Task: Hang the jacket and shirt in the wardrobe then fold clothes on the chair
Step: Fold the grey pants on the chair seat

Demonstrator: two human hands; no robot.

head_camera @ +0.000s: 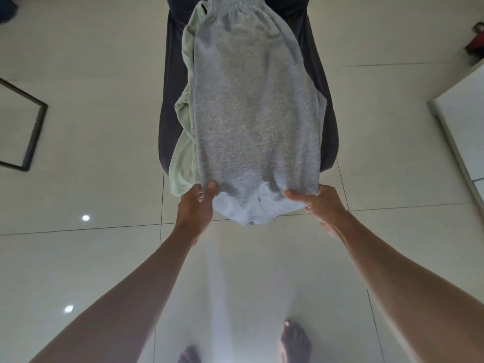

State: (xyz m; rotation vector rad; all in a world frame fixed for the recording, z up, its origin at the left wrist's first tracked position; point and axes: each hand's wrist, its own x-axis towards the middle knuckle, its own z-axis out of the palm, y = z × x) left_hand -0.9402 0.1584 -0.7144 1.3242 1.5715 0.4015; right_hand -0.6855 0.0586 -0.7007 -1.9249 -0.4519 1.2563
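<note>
A grey garment (251, 108) with an elastic waistband at its far end lies stretched along the dark chair (170, 100). A pale green garment (184, 142) lies under it and shows along its left side. My left hand (196, 208) pinches the grey garment's near left corner. Gripping the near right corner is my right hand (318, 205). The near end of the grey cloth hangs off the chair's front edge between my hands.
Glossy cream floor tiles (91, 258) surround the chair. A dark-framed panel (28, 127) lies at the left. White furniture (461, 113) stands at the right, with a red object (475, 43) above it. My bare feet (296, 341) are at the bottom.
</note>
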